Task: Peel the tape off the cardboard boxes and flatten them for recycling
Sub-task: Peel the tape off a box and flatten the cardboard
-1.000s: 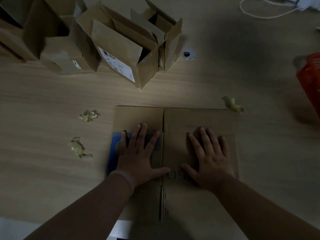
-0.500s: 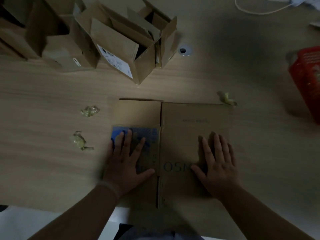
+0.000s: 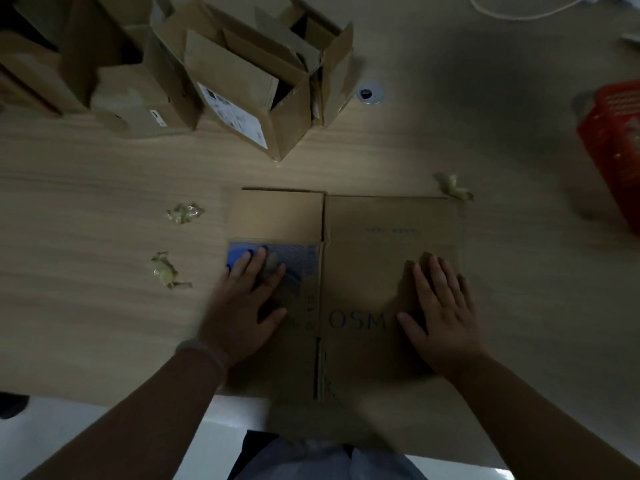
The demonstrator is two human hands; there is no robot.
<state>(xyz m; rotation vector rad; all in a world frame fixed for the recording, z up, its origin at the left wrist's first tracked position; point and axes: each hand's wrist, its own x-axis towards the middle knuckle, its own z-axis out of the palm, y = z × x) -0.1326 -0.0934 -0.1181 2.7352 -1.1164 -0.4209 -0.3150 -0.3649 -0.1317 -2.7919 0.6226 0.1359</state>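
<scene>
The near end of the flattened box (image 3: 381,237) overhung the near edge of the table (image 3: 86,323), toward the person's lap. The left hand (image 3: 242,306) pressed flat on the left panel, partly over a blue print. Its fingers lay straight and close together with the thumb spread, though blur softened the outline. The right hand (image 3: 443,317) pressed flat on the right panel, fingers straight and nearly together, thumb spread toward the printed letters. Neither hand gripped anything.

Probable faults from this state:

1. Slide-off. With the near end unsupported, a pull toward the person could tip the cardboard off the table.
2. Spring-back. The centre seam between the panels looked slightly raised, so releasing pressure could let the panels lift.
3. Re-adhesion. The left wads (image 3: 166,270) lay on the table apart from the box. The corner wad (image 3: 453,187) lay just beside its far right corner, and contact could not be confirmed. Sliding the cardboard could pick up either.
4. Collision. The upright boxes (image 3: 249,88) stood open and unflattened beyond, and a forward shove could topple them.
5. Missed tape. The dim light could hide leftover strips.
</scene>
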